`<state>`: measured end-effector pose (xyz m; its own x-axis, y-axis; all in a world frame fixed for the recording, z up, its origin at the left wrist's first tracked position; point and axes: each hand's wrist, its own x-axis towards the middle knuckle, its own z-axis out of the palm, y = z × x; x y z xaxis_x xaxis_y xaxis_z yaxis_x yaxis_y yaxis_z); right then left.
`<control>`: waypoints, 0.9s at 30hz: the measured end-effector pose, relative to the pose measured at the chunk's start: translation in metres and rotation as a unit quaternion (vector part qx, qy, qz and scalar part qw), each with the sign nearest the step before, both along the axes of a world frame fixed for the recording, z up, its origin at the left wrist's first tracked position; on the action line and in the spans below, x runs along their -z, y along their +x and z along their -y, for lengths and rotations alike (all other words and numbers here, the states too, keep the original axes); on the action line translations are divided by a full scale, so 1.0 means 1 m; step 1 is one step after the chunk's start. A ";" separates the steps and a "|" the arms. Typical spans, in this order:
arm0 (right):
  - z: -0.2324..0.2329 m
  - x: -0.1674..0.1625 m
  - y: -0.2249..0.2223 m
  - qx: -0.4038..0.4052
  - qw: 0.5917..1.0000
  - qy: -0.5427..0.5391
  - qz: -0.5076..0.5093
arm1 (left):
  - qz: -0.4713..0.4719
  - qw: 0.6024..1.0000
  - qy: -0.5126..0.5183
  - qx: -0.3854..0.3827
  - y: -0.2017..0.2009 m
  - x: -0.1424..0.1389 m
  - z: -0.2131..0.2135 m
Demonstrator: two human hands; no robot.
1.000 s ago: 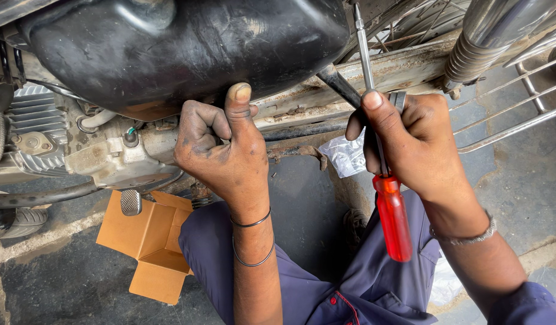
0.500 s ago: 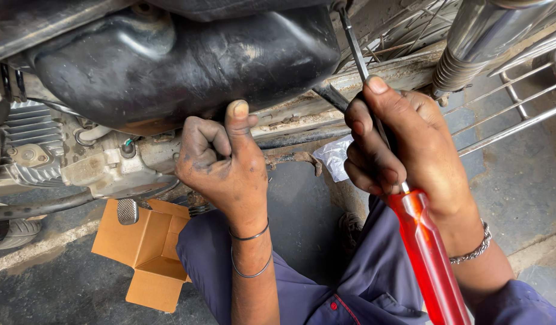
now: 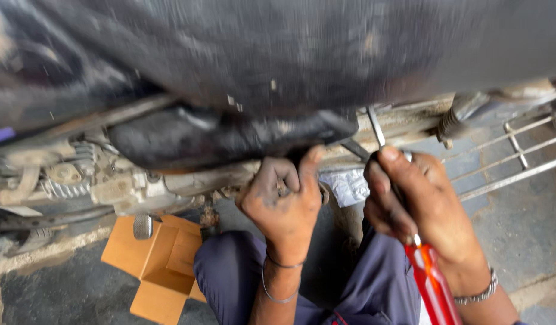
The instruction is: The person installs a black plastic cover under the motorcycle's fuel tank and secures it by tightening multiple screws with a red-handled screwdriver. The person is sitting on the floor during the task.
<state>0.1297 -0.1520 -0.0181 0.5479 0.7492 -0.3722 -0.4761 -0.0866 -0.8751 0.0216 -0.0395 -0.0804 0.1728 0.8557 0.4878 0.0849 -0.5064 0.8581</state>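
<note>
Your right hand (image 3: 419,201) is closed around a red-handled screwdriver (image 3: 431,286), fingers wrapped over the upper end of the handle and the forefinger laid along the metal shaft, whose tip runs up past your fingertip to the underside of the black side panel (image 3: 229,141). Your left hand (image 3: 284,201) is curled into a loose fist just beside it, thumb raised and pressed against the panel's lower edge; I cannot tell whether those curled fingers grip a small part or nothing at all.

The picture is blurred, so where the tip actually sits is not clear. If it is not seated squarely, a push could likely send the shaft skating along the frame rail (image 3: 404,129) above your right fingers. Your left thumb lies close to the shaft's line, so a slip toward it could catch that thumb. Greasy fingers make a loose grip on the smooth handle more likely.

Room is tight above your fingers: the dark seat (image 3: 290,54) and panel hang right over both hands. To the right of your right hand the chrome rack bars (image 3: 518,162) close in. Below your wrists there is open space over your knees, and the open cardboard box (image 3: 160,265) lies down to the left of your left hand, well apart.
</note>
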 end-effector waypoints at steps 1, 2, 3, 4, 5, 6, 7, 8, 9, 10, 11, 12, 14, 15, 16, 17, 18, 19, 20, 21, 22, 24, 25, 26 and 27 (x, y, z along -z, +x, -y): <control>-0.001 0.002 0.001 0.007 1.000 -0.002 -0.006 | -0.004 1.000 0.007 -0.012 0.003 -0.002 -0.001; -0.003 0.004 0.002 0.015 1.000 -0.005 -0.012 | -0.007 1.000 0.014 -0.024 0.007 -0.004 -0.002; -0.005 0.007 0.002 0.012 1.000 0.023 -0.016 | -0.002 0.999 0.028 -0.033 0.011 -0.005 -0.002; -0.007 0.009 0.001 0.007 0.999 0.050 -0.019 | 0.004 0.998 0.042 -0.043 0.015 -0.005 -0.003; -0.009 0.011 0.000 0.003 0.997 0.076 -0.024 | 0.008 0.997 0.056 -0.053 0.019 -0.004 -0.003; -0.011 0.011 -0.002 0.013 0.996 0.081 -0.034 | 0.006 0.997 0.056 -0.058 0.022 -0.002 -0.004; -0.012 0.011 -0.004 0.025 0.995 0.085 -0.044 | 0.004 0.996 0.057 -0.063 0.025 -0.001 -0.004; -0.014 0.011 -0.006 0.038 0.994 0.089 -0.055 | 0.000 0.996 0.057 -0.066 0.025 0.000 -0.003; -0.016 0.010 -0.008 0.041 0.992 0.099 -0.072 | -0.015 0.996 0.052 -0.064 0.025 0.000 -0.002; -0.017 0.008 -0.010 0.046 0.989 0.104 -0.092 | -0.034 0.997 0.041 -0.062 0.024 -0.001 -0.001; -0.015 0.005 -0.011 0.049 0.986 0.106 -0.116 | -0.057 0.996 0.029 -0.062 0.021 -0.004 0.002; -0.015 0.003 -0.012 0.046 0.985 0.114 -0.121 | -0.020 0.999 -0.010 -0.023 0.018 -0.007 0.005; -0.015 0.001 -0.011 0.035 0.982 0.143 -0.120 | 0.067 0.994 -0.075 0.053 0.014 -0.017 0.007; -0.014 0.001 -0.009 0.028 0.982 0.148 -0.113 | 0.051 0.995 -0.053 0.069 0.012 -0.023 0.007; -0.014 0.002 -0.008 0.020 0.983 0.150 -0.108 | 0.033 0.995 -0.036 0.084 0.006 -0.029 0.008; -0.012 0.003 -0.008 0.014 0.983 0.148 -0.106 | 0.011 0.995 -0.021 0.100 -0.001 -0.034 0.009; -0.011 0.004 -0.008 0.012 0.984 0.148 -0.102 | 0.021 0.987 -0.034 0.154 -0.011 -0.038 0.010; -0.010 0.007 -0.009 0.010 0.984 0.150 -0.096 | 0.032 0.977 -0.045 0.208 -0.019 -0.041 0.010; -0.010 0.008 -0.009 0.008 0.984 0.155 -0.088 | 0.045 0.963 -0.054 0.262 -0.025 -0.042 0.011; -0.009 0.009 -0.008 0.004 0.985 0.156 -0.080 | 0.027 0.955 -0.040 0.294 -0.029 -0.041 0.013; -0.009 0.010 -0.009 0.000 0.985 0.157 -0.073 | 0.008 0.945 -0.026 0.325 -0.034 -0.040 0.015; -0.008 0.010 -0.009 0.000 0.987 0.148 -0.059 | -0.013 0.929 -0.014 0.369 -0.040 -0.036 0.016; -0.008 0.009 -0.009 0.004 0.989 0.138 -0.046 | -0.012 0.924 -0.013 0.383 -0.040 -0.033 0.015; -0.008 0.008 -0.009 0.010 0.991 0.129 -0.032 | -0.009 0.917 -0.008 0.399 -0.042 -0.030 0.013; -0.008 0.006 -0.009 0.007 0.990 0.138 -0.040 | -0.006 0.910 -0.003 0.415 -0.041 -0.028 0.010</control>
<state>0.1208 -0.1436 -0.0239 0.5350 0.8213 -0.1981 -0.5449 0.1562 -0.8238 -0.0191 -0.0495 -0.0524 0.7655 0.4309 0.4779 -0.3149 -0.3968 0.8622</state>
